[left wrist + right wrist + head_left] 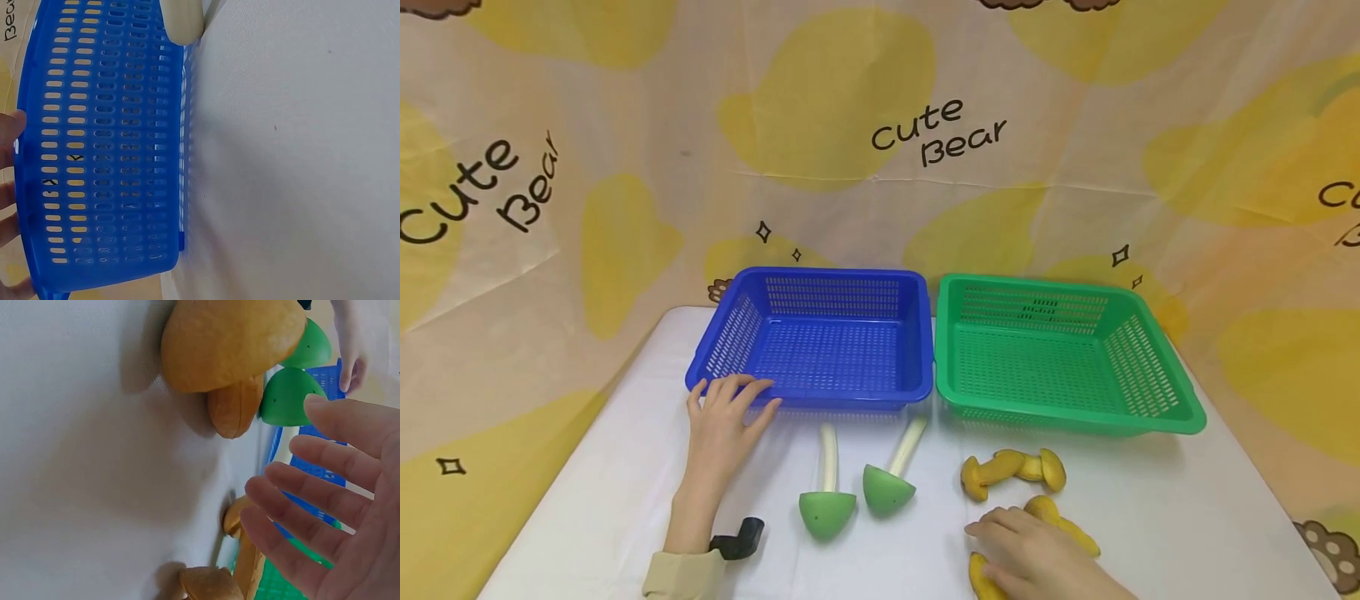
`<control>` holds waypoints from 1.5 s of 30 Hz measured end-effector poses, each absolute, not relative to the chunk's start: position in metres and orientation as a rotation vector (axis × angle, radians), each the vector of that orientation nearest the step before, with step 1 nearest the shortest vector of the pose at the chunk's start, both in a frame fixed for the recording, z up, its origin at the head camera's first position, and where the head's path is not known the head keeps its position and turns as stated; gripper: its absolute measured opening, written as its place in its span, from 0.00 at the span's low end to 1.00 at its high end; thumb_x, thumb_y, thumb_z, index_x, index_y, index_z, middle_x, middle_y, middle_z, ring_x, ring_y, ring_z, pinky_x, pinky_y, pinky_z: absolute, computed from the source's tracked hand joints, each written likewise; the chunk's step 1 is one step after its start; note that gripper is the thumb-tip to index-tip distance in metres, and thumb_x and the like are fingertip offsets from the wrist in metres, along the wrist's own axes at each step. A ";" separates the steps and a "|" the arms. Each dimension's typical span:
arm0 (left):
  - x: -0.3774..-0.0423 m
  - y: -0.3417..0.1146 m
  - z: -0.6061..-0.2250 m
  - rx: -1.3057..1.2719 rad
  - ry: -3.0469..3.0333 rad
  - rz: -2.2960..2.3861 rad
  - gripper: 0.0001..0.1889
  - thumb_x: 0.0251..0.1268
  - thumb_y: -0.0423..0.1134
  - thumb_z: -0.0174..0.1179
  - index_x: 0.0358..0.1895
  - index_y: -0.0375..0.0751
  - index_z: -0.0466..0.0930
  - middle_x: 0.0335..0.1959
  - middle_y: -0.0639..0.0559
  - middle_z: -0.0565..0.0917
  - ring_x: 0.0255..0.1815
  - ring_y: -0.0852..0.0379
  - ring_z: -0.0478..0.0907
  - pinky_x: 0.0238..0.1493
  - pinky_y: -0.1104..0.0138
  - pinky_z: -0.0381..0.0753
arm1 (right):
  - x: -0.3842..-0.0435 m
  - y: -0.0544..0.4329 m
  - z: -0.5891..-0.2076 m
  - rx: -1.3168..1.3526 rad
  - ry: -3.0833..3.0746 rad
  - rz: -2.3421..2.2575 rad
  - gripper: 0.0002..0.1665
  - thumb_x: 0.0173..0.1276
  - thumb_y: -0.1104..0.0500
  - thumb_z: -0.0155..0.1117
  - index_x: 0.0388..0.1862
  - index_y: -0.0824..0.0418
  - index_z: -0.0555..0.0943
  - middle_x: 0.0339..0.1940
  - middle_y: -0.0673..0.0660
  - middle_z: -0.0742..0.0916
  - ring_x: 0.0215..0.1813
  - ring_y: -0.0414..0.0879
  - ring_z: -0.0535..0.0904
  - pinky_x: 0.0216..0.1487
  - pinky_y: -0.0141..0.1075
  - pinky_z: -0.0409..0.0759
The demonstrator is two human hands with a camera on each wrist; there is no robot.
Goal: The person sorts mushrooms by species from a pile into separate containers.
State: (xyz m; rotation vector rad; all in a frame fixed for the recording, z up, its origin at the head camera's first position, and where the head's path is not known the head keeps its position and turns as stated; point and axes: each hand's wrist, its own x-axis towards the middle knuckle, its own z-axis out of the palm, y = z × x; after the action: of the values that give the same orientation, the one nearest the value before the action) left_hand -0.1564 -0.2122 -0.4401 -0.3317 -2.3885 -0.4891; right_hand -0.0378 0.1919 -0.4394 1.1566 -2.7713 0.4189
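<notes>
My left hand [724, 425] is at the front-left corner of the blue basket [812, 398], its fingers loosely bent and its fingertips right at the rim. The left wrist view shows those fingertips [9, 128] along the basket's edge. Low over the table, my right hand [337, 494] has its fingers extended and spread, with nothing in its grasp. Just below it lies a yellow-brown toy mushroom [231, 347], mostly covered by the hand in the head view. Another yellow-brown mushroom [1075, 535] lies beyond that hand.
Two green-capped toy mushrooms [827, 512] with white stems lie in front of the blue basket. More yellow-brown mushrooms [1000, 473] lie in front of the green basket [1067, 421], which stands beside the blue one. A printed cloth [850, 208] hangs behind the white table.
</notes>
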 end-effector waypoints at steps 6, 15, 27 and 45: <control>-0.156 -0.212 -0.440 -0.327 -2.386 -0.485 0.14 0.52 0.43 0.70 0.42 0.44 0.85 0.41 0.43 0.83 0.49 0.42 0.76 0.64 0.37 0.57 | -0.039 0.188 -0.445 1.148 -2.913 0.537 0.17 0.63 0.50 0.65 0.50 0.52 0.81 0.42 0.43 0.84 0.43 0.32 0.78 0.40 0.28 0.80; -0.156 -0.212 -0.440 -0.329 -2.392 -0.501 0.14 0.52 0.42 0.71 0.42 0.43 0.85 0.42 0.42 0.83 0.50 0.42 0.75 0.64 0.36 0.56 | -0.040 0.183 -0.453 1.077 -3.079 0.825 0.18 0.62 0.49 0.66 0.50 0.53 0.81 0.40 0.41 0.82 0.31 0.25 0.66 0.31 0.24 0.71; -0.155 -0.211 -0.440 -0.316 -2.407 -0.500 0.14 0.53 0.43 0.70 0.43 0.44 0.85 0.42 0.43 0.83 0.50 0.42 0.75 0.65 0.37 0.56 | -0.038 0.176 -0.453 0.952 -3.186 0.828 0.19 0.55 0.47 0.71 0.44 0.52 0.81 0.39 0.39 0.79 0.32 0.26 0.68 0.36 0.28 0.76; -0.154 -0.211 -0.439 -0.315 -2.407 -0.496 0.14 0.53 0.43 0.70 0.43 0.45 0.85 0.43 0.43 0.83 0.50 0.43 0.75 0.65 0.37 0.55 | -0.039 0.169 -0.443 0.961 -3.138 0.837 0.15 0.54 0.57 0.70 0.41 0.49 0.80 0.39 0.39 0.76 0.31 0.28 0.66 0.31 0.25 0.71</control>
State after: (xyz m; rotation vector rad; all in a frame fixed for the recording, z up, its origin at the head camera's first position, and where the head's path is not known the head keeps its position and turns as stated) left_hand -0.1541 -0.2108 -0.4394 -0.3151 -2.4074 -0.4964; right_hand -0.0394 0.1693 -0.4429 0.9614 -3.1381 0.8375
